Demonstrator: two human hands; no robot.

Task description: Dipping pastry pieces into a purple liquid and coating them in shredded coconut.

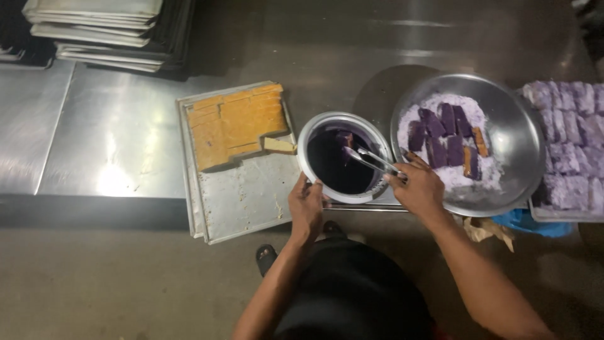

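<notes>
Our left hand (306, 204) grips rim of dye bowl (343, 157) at tabletop (113, 138) front edge; right hand (418, 187) clenched on tongs (372, 162), pinching cake pc (344, 140) in bowl. Risks: bowl tips off edge, soaked pc drips or slips btwn bowl and coating basin (516, 145).

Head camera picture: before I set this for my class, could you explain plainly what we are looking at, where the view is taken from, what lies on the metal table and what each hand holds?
There is one view, from a camera worn on a person's head, looking down at their own bare hands; no machine is involved. The left hand grips the rim of a small metal bowl of dark purple liquid. The right hand holds metal tongs reaching into that bowl, where a purple-stained piece shows at their tips. Left of it lies a flat tray of yellow cake slices. To the right, a wide metal basin holds purple-dipped pieces on pale crumbs; further right is a tray of coated pieces.
</notes>
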